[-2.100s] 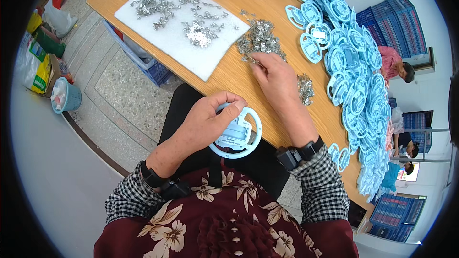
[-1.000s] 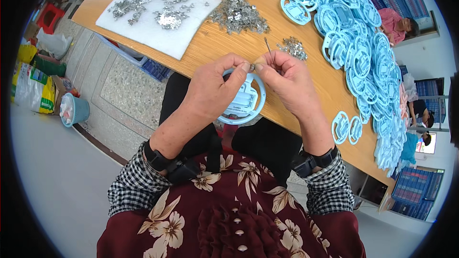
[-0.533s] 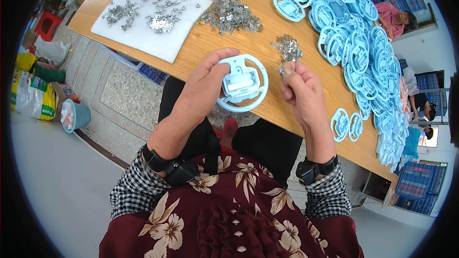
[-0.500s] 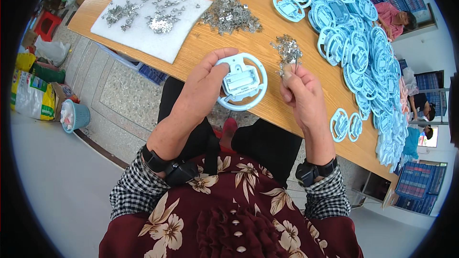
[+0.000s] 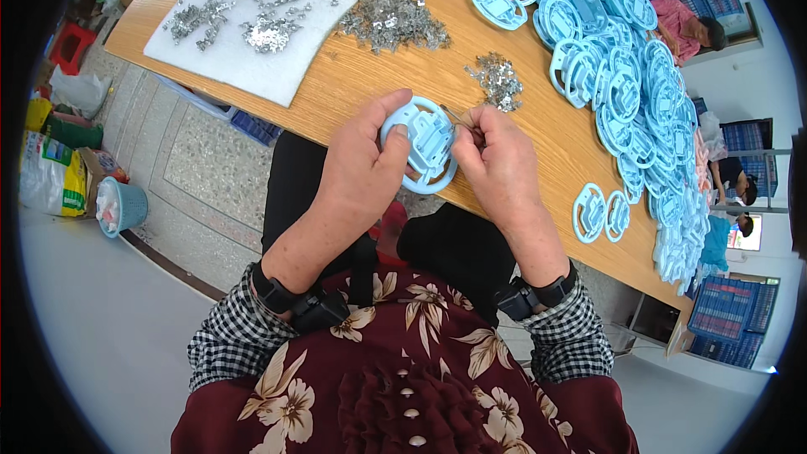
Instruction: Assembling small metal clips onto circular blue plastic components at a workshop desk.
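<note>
A: What are the hands doing?

B: Working remotely, I'm seeing the left hand (image 5: pixel 366 147) gripping a pale blue wheel (image 5: pixel 427 141) by its left side, fingers curling behind, thumb pressing its face. The wheel is hanging over the near edge of the table (image 5: pixel 538 147). The right hand (image 5: pixel 498 155) is pinching a thin tool (image 5: pixel 456 118) beside the wheel's right rim. Whether it is also holding a metal piece, I cannot tell.

A: How far along?

B: I'm judging this wheel mid-work, both hands being busy at it. Metal pieces are lying loose in a large heap (image 5: pixel 391 17), a smaller heap (image 5: pixel 498 80) and over the white pad (image 5: pixel 282 88). A pair of wheels (image 5: pixel 590 213) is lying apart from the big pile (image 5: pixel 622 92). Which are finished, I'm not making out.
</note>
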A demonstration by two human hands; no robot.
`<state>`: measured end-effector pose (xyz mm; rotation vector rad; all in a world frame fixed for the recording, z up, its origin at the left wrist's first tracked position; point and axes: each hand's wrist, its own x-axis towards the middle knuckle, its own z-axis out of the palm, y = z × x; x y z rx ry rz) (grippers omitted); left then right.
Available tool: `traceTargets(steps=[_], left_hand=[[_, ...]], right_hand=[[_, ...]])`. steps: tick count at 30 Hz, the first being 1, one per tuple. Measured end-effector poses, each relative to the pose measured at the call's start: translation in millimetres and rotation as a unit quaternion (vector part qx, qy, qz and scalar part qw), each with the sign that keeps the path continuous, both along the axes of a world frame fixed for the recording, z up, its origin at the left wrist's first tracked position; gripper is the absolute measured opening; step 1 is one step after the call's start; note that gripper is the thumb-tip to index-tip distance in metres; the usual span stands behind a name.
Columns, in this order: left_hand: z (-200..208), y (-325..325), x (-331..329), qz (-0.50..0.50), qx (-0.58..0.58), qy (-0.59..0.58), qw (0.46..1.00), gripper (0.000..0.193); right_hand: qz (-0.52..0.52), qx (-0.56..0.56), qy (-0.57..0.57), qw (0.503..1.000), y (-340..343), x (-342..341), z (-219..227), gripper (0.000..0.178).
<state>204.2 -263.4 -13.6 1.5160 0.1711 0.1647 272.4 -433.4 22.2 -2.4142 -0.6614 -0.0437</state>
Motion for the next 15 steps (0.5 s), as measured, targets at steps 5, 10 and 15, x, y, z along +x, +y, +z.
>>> traceTargets(steps=[5,10,15], left_hand=[[3.8,-3.5,-1.7,0.026,0.006,0.0,1.0,0.037],[-7.9,-2.4,-1.0,0.041,0.051,-0.026,0.998,0.037],[2.8,-2.2,-3.0,0.033,0.122,-0.054,0.99,0.036]], right_hand=[[0.005,-0.065,-0.046,0.997,4.1,0.1,4.5,0.013],[0.001,-0.093,-0.047,0.995,6.0,-1.9,8.5,0.012],[0.006,-0.134,-0.07,0.989,10.2,-3.3,12.8,0.009]])
